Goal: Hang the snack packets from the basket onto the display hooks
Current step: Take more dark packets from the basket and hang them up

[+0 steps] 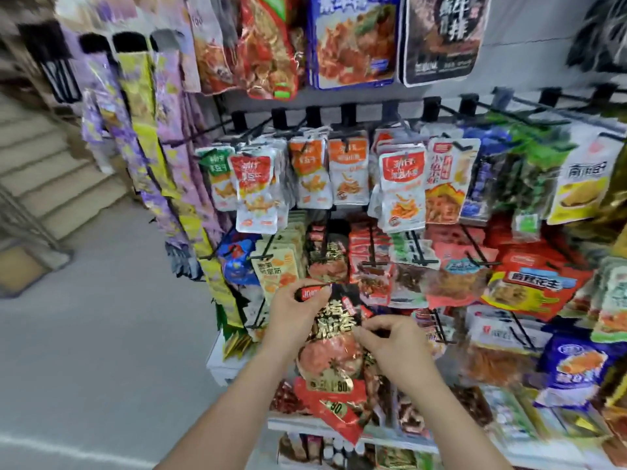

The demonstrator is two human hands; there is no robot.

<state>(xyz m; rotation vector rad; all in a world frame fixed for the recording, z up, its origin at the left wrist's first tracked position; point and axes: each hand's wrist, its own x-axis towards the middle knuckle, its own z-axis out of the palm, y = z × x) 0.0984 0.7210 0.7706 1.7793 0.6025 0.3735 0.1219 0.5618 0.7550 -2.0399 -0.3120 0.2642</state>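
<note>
A black, red and gold snack packet [334, 337] hangs in front of the display rack, held up by both hands. My left hand [295, 315] pinches its top left corner by the red strip. My right hand [395, 342] pinches its right edge a little lower. More red packets [334, 407] of the same kind dangle below it. Just above, matching packets [327, 262] hang on a black display hook [325, 232]. No basket is in view.
The rack is packed with rows of hanging snack packets: orange and white ones [312, 171] above, red ones [529, 286] to the right, blue ones [573, 364] lower right. Purple and yellow strips [146, 137] hang at left. Grey floor [101, 317] and stairs [44, 171] lie left.
</note>
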